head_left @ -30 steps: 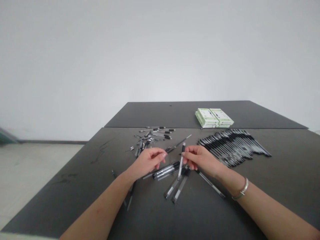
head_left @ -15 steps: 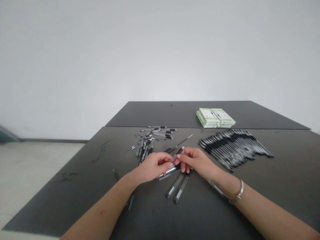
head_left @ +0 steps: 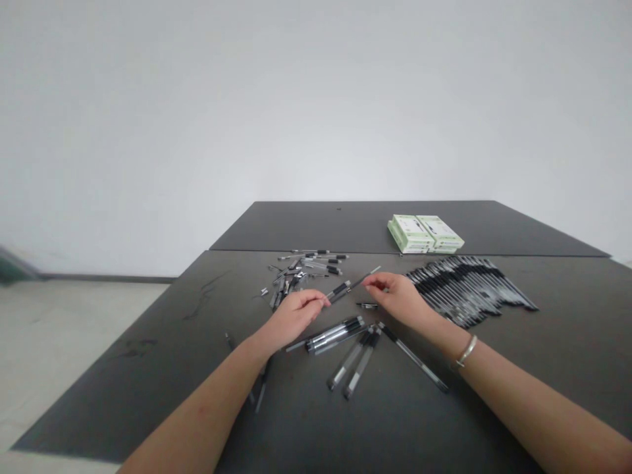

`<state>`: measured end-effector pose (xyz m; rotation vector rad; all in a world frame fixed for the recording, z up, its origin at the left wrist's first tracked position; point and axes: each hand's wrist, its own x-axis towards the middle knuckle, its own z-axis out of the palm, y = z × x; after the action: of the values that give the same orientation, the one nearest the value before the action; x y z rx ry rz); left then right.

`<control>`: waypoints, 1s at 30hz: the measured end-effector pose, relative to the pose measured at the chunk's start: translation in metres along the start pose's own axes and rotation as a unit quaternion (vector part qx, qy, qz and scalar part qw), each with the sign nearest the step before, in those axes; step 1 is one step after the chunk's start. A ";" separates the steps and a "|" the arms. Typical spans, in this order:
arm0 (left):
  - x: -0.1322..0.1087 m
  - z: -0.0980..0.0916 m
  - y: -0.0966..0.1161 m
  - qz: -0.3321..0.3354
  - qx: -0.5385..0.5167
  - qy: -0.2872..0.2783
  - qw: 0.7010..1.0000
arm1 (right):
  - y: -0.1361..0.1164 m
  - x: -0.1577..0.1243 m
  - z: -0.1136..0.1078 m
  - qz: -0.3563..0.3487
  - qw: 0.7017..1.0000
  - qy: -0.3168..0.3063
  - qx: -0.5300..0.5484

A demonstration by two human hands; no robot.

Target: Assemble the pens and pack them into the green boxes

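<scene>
Hovering empty and narrowly curled, left hand (head_left: 291,320) and right hand (head_left: 397,297) flank a gel pen (head_left: 345,286), rows of pens (head_left: 469,289) finished, a pile of parts (head_left: 291,276) remaining.

I'm watching through the one camera riding on the wearer's head, and it's looking forward and down across a dark table (head_left: 123,401) from just behind its near edge. It's sitting close above the left hand (head_left: 296,319) and right hand (head_left: 397,299), keeping both in the lower middle of the view, while the far table edge, a white wall (head_left: 316,99) and a strip of floor (head_left: 74,342) are showing beyond.
</scene>
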<state>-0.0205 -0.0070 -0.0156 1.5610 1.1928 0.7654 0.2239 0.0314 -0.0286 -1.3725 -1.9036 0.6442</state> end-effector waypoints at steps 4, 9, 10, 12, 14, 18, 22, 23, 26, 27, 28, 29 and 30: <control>0.002 -0.002 -0.002 -0.002 -0.014 0.010 1.000 | 0.002 0.015 -0.004 -0.093 0.976 -0.021 -0.196; 0.002 -0.004 0.000 0.000 -0.013 0.015 1.000 | 0.002 0.032 -0.002 -0.128 0.944 -0.086 -0.292; 0.002 -0.004 0.000 0.000 -0.013 0.017 1.000 | 0.003 0.035 -0.001 -0.128 0.942 -0.093 -0.296; 0.001 -0.004 0.003 -0.004 -0.015 0.017 1.000 | 0.006 0.040 0.000 -0.128 0.937 -0.108 -0.305; 0.000 -0.004 0.005 -0.009 -0.016 0.015 1.000 | 0.009 0.044 0.000 -0.127 0.934 -0.120 -0.312; -0.001 -0.004 0.007 -0.014 -0.008 0.020 1.000 | 0.012 0.047 -0.002 -0.126 0.931 -0.134 -0.316; -0.001 -0.005 0.006 -0.009 -0.011 0.021 1.000 | 0.012 0.049 -0.004 -0.146 0.926 -0.157 -0.311; 0.000 -0.005 0.006 -0.007 -0.013 0.021 1.000 | 0.011 0.049 -0.003 -0.151 0.925 -0.162 -0.310; 0.000 -0.006 0.005 -0.001 -0.019 0.019 1.000 | 0.011 0.048 -0.002 -0.159 0.923 -0.168 -0.307; 0.000 -0.006 0.005 -0.001 -0.019 0.018 1.000 | 0.010 0.047 -0.001 -0.159 0.924 -0.165 -0.305; 0.000 -0.006 0.005 -0.001 -0.019 0.018 1.000 | 0.009 0.046 0.000 -0.157 0.926 -0.160 -0.303; 0.000 -0.006 0.005 -0.001 -0.018 0.017 1.000 | 0.007 0.045 0.000 -0.153 0.929 -0.153 -0.299; 0.000 -0.006 0.005 -0.001 -0.018 0.016 1.000 | 0.005 0.043 -0.001 -0.148 0.933 -0.142 -0.294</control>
<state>-0.0245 -0.0052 -0.0091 1.5241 1.1976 0.8094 0.2185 0.0742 -0.0212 -1.3352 -2.6174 0.1184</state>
